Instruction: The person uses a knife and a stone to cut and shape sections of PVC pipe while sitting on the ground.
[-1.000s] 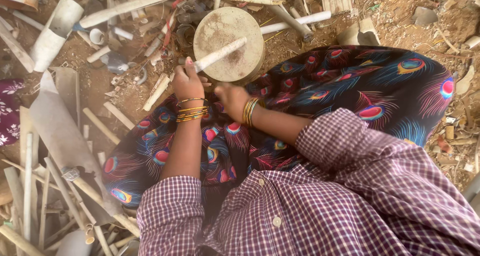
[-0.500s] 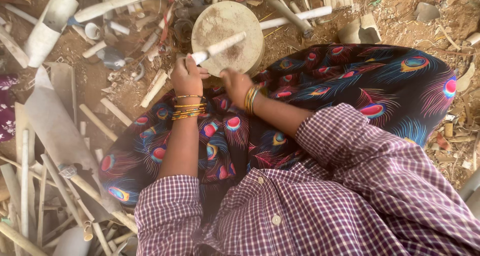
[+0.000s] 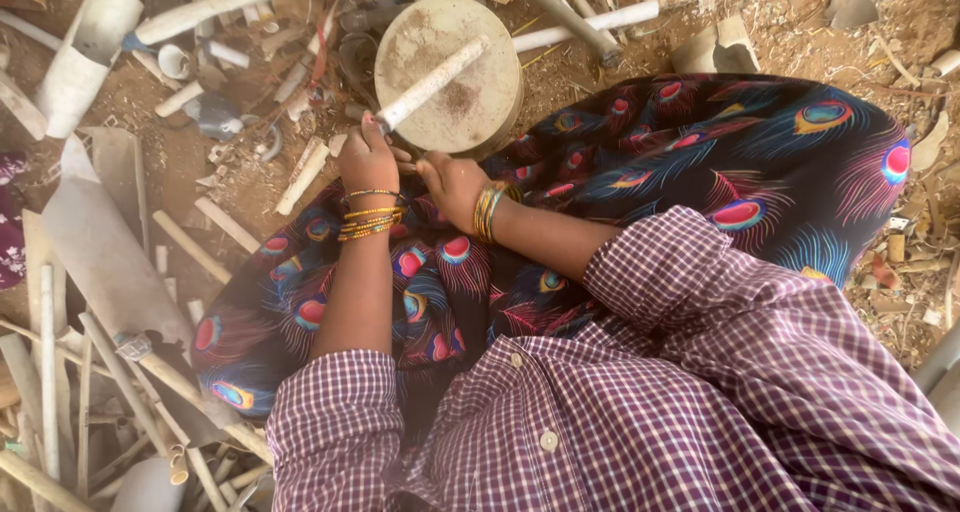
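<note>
On the round wooden block (image 3: 450,72) in front of my knees, I am resting a dusty white pipe (image 3: 432,82), my left hand (image 3: 368,162) closed around its near end. It looks light, stiff and gritty, so gripping low seems steadiest. My right hand (image 3: 452,184) is curling just beside; whether it holds anything, I cannot tell.

dirt ground (image 3: 790,17) | pipe scraps (image 3: 230,227) | round wooden block (image 3: 445,72)

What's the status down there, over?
Left hand grips white pipe piece lying across round block. Right hand beside it, closed. Pipe scraps around.
</note>
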